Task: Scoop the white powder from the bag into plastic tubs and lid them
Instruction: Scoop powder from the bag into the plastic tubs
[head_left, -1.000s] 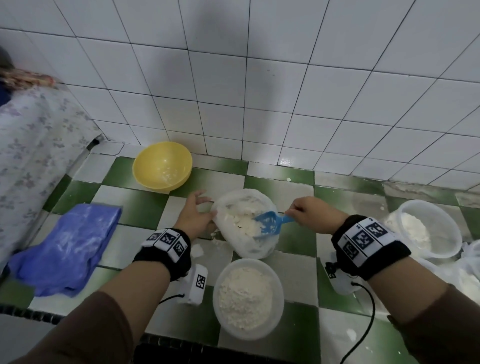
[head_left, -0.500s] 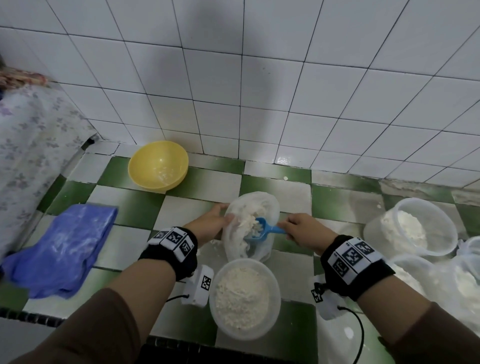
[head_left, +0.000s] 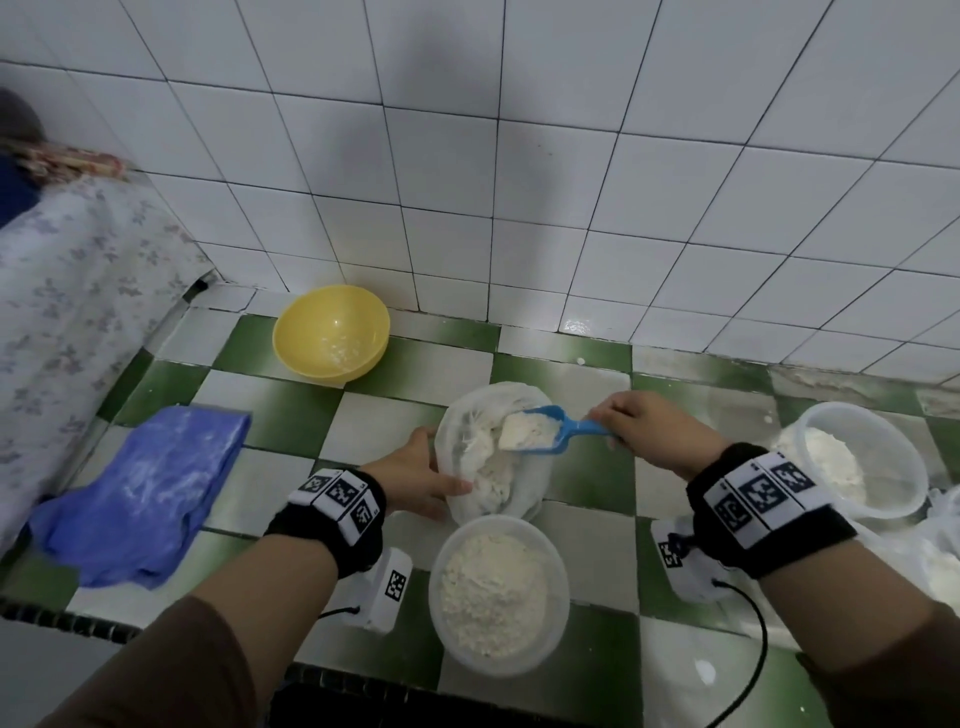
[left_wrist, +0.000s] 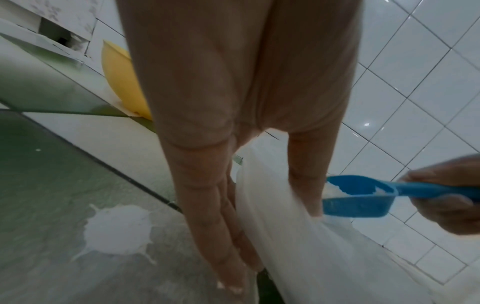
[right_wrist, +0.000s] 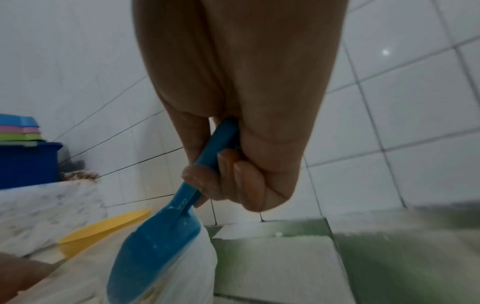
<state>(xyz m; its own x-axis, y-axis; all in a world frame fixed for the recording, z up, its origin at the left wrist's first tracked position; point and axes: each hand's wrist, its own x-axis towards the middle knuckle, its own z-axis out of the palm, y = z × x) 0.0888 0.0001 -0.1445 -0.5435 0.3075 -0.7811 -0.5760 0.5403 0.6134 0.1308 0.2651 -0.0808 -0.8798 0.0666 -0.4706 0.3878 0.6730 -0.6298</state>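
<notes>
Your blue scoop (head_left: 535, 430) has come up out of the bag (head_left: 493, 457) loaded with white powder — a half-second ago it was still buried. The next dump belongs in the tub (head_left: 498, 592) just in front. Your right hand (head_left: 649, 431) grips the handle; your left hand (head_left: 415, 478) pinches the bag's rim, thumb inside, on the tiled surface (head_left: 270, 410).

The right hand (head_left: 647, 431) is lifting the blue scoop (head_left: 540, 430) out of the bag (head_left: 530, 499), now carrying a heap of white powder (head_left: 524, 431) above the bag's mouth, where a second ago it was digging inside. The left hand (head_left: 415, 475) is sliding nearer along the bag's rim, thumb gripping the edge.
</notes>
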